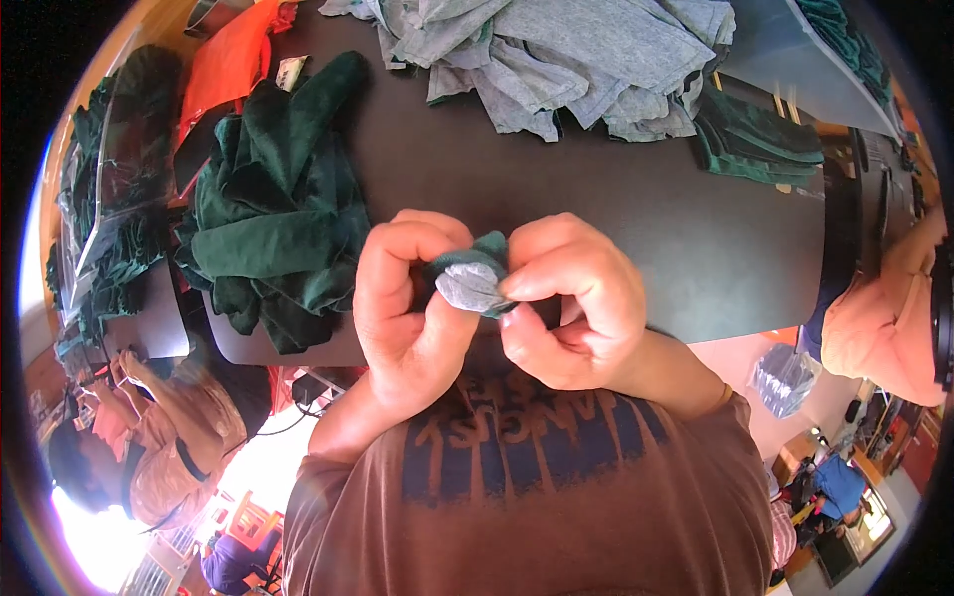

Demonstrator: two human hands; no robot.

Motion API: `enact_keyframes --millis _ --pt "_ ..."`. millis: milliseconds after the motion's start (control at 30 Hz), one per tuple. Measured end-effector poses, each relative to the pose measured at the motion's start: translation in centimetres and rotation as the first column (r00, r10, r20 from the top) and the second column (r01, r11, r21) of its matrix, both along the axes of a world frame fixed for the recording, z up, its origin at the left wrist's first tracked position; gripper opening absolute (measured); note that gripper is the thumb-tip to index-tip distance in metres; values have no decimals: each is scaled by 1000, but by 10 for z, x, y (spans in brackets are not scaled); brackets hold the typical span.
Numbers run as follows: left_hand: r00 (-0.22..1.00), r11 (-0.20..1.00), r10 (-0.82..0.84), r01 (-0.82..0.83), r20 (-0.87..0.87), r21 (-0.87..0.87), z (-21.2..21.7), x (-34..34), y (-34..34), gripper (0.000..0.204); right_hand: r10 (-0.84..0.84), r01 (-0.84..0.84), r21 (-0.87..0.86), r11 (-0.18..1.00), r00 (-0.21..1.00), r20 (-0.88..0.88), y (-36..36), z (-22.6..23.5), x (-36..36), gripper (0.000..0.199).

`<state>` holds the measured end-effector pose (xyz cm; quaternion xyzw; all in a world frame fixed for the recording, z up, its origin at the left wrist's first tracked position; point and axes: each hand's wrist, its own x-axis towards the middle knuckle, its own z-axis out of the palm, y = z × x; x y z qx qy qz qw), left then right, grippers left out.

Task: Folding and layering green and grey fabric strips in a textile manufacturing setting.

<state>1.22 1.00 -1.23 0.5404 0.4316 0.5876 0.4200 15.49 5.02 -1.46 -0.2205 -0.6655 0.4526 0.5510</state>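
Observation:
Between my two hands, close to my chest, is a small piece of dark green velvet fabric point(469, 282) with a light grey side showing. My left hand point(409, 298) grips its left part, with the thumb under the grey side. My right hand point(581, 303) pinches its right edge between thumb and fingertips. To the left on the table lies a loose heap of dark green velvet pieces point(268, 243). At the far side spreads a pile of grey-backed fabric pieces point(576, 60).
A stack of green velvet strips point(760, 134) lies at the table's point(715, 238) far right. An orange-red cloth point(227, 65) hangs at the far left. More green fabric point(124, 199) sits past a clear panel. Other people work at left point(169, 447) and right point(884, 308).

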Motion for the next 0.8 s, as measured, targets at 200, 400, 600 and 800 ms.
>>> enact_keyframes --millis 200,400,600,800 --pt "984 990 130 -122 -125 63 -5 3 -2 22 18 -19 43 999 1000 23 3 -1 2 26" --pt "986 997 74 -75 -149 0 10 -3 -2 19 137 -159 -257 953 985 -103 -2 3 1 31" --pt "985 1000 -20 21 -170 4 10 -9 -2 18 111 -115 -110 987 993 -45 3 0 3 24" --pt "998 998 53 -53 -30 -14 6 0 -1 22 51 -60 137 989 996 69 9 1 2 22"
